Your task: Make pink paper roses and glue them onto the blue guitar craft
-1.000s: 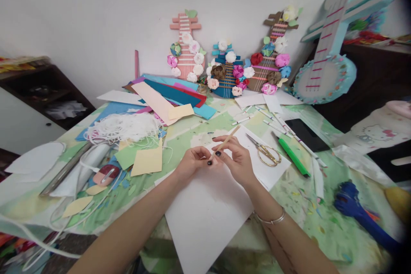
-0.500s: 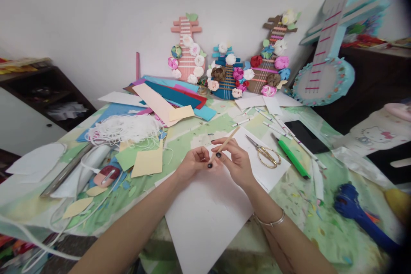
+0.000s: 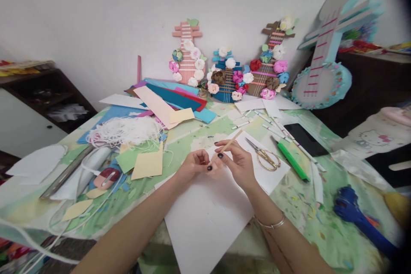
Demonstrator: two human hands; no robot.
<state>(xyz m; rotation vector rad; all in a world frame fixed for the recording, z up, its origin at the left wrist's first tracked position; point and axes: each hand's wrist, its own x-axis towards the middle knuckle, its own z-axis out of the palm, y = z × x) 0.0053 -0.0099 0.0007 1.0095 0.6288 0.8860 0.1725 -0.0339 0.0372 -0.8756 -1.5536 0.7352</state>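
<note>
A thin pale wooden stick [image 3: 236, 136] slants up and away from my fingers. My right hand [image 3: 238, 165] is closed on this stick, thumb and fingers pinching it near its lower end. Close beside it, my left hand [image 3: 194, 164] is pinched at the stick's lower tip; what its fingertips hold is too small and too covered to make out. Under both hands lies a large white sheet [image 3: 208, 214]. Gold-handled scissors [image 3: 269, 160] rest just right of my right hand on white paper.
A green cutter [image 3: 293, 160], a phone [image 3: 306, 139] and a blue glue gun [image 3: 348, 203] lie to the right. White string [image 3: 125, 130] is heaped at left near paper pieces [image 3: 147, 162]. Flower-trimmed model instruments [image 3: 226, 77] stand along the wall.
The view has tilted up slightly, so the scene sits a little lower. My hands keep nearly the same pose, and the stick has shifted slightly to the right.
</note>
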